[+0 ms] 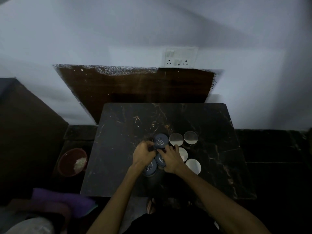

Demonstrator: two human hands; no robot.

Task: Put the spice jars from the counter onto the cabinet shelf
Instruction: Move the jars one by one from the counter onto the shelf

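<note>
Blue-lidded spice jar (160,141) on desk (219,132) was pinched by left hand (143,153) and right hand (169,158) grips; probably rigid, light, best taken below lid.

Your dark marble counter (211,132) carries three blue-lidded jars (161,141) clustered left and four silver-lidded jars (190,137) just beside them, right, all upright near its middle.
</note>
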